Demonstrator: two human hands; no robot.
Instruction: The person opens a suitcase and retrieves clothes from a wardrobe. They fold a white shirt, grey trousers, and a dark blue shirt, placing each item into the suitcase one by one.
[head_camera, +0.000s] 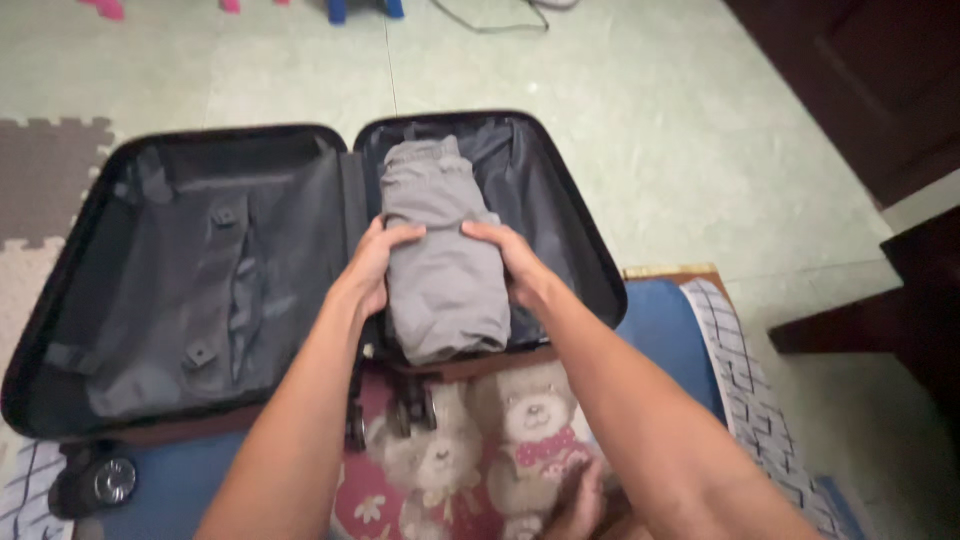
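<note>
An open dark suitcase (130, 160) lies flat on the floor, both halves lined in grey. A folded grey garment (440, 270) rests lengthwise in the right half. My left hand (368, 265) grips the garment's left edge, fingers curled over the top. Gripping its right edge is my right hand (515, 262). The near end of the garment hangs over the suitcase's rim. The left half holds only its straps and buckles (225, 215).
The suitcase's wheels (100, 482) point toward me. Under it lies a blue mat and a cloth printed with teddy bears (535, 420). Dark wooden furniture (900, 90) stands at the right. A foam puzzle mat (45, 170) lies at the left.
</note>
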